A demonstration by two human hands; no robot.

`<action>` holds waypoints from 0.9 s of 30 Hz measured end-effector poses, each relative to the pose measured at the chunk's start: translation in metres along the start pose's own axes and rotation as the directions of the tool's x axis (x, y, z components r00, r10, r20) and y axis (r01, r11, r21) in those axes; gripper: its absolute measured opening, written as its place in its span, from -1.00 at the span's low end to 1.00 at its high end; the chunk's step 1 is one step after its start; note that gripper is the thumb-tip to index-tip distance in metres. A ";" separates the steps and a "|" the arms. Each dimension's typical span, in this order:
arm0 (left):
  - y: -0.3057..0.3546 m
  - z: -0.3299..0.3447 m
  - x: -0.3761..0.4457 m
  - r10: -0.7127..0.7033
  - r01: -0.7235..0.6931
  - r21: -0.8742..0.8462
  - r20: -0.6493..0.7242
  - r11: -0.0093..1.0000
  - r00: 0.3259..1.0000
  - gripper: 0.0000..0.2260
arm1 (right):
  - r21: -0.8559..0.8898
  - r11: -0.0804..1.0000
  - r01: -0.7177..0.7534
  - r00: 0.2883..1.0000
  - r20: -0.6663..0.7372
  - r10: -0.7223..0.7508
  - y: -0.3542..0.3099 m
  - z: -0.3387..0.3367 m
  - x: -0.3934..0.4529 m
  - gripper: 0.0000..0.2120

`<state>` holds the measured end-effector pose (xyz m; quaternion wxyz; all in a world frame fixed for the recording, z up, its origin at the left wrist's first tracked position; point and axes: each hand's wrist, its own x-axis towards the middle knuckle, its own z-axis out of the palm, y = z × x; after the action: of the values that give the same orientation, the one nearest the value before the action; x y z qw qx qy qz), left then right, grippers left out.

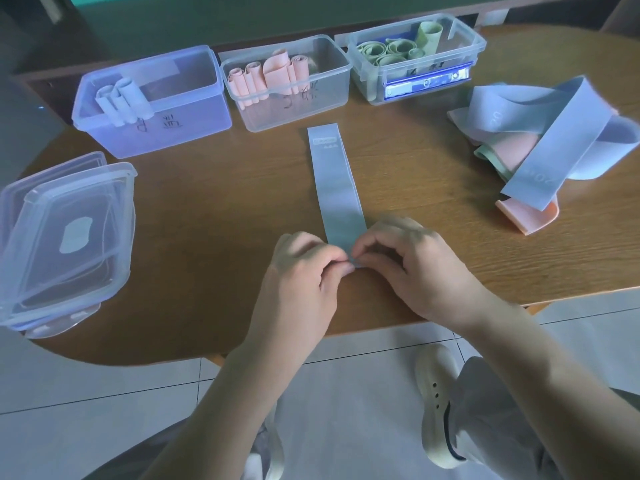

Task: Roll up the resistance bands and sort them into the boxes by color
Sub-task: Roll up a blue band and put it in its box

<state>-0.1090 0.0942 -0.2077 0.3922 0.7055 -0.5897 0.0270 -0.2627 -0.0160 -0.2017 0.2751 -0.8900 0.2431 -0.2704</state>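
Three boxes along the tabletop's far edge, one blue band flat before me.
My left hand (304, 268) and right hand (408, 261) both pinch the blue band's (336, 181) near end, fingers curled tight, by the tabletop's (207, 209) near edge.

Bare forearms and hands, left (304, 271) and right (412, 268), no sleeves visible. Grey trousers (502, 420); cream perforated clog (437, 403) with dark inner lining on one foot.

both hands, left (304, 268) and right (408, 261), pinch the near end of a flat blue band (336, 181) on the table (207, 209).
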 end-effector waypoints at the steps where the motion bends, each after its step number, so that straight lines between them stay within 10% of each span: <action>1: 0.000 0.001 0.001 -0.012 0.012 -0.005 0.003 1.000 1.000 -0.97 | -0.021 0.999 0.040 0.999 0.004 -0.040 0.002 0.000 0.000 -0.92; 20: -0.002 0.002 0.009 -0.002 0.003 -0.049 0.025 0.999 1.000 -0.92 | -0.005 0.990 -0.140 0.986 -0.091 0.139 0.000 0.001 0.009 -0.91; 27: -0.006 0.004 0.014 -0.026 0.027 -0.054 0.016 0.998 1.000 -0.96 | -0.003 1.000 0.022 1.000 -0.019 -0.022 0.008 0.000 0.008 -0.98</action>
<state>-0.1014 0.0802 -0.2065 0.4070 0.7026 -0.5837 0.0001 -0.2593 -0.0271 -0.2037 0.2684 -0.8904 0.2365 -0.2816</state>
